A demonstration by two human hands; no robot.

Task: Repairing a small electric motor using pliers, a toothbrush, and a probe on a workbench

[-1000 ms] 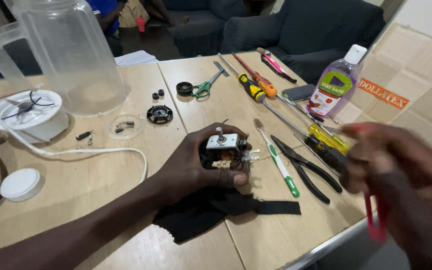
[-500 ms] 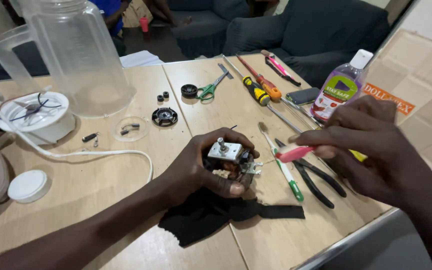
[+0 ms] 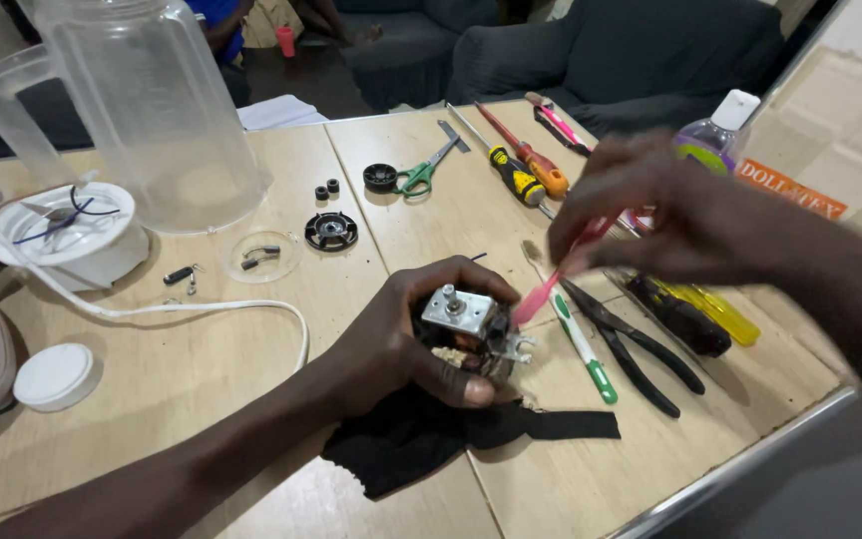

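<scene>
My left hand (image 3: 401, 339) grips a small electric motor (image 3: 468, 326) with a metal top bracket and shaft, held just above a black cloth (image 3: 431, 439) on the wooden table (image 3: 202, 379). My right hand (image 3: 670, 215) holds a pink toothbrush (image 3: 551, 284) whose lower end touches the right side of the motor. A green-and-white toothbrush (image 3: 581, 344) lies on the table just right of the motor.
Black pliers (image 3: 641, 349), a yellow-handled screwdriver (image 3: 710, 309), orange and yellow-black screwdrivers (image 3: 526, 170) and green scissors (image 3: 421, 175) lie to the right and behind. A clear plastic jug (image 3: 152, 110), white blender base (image 3: 72, 235) with cord, white lid (image 3: 52, 376), black round parts (image 3: 331, 230) and bottle (image 3: 715, 135) stand around.
My right hand has come in from the lower right with the pink toothbrush, risen over the tools and brought the brush end against the motor. The left hand kept holding the motor.
</scene>
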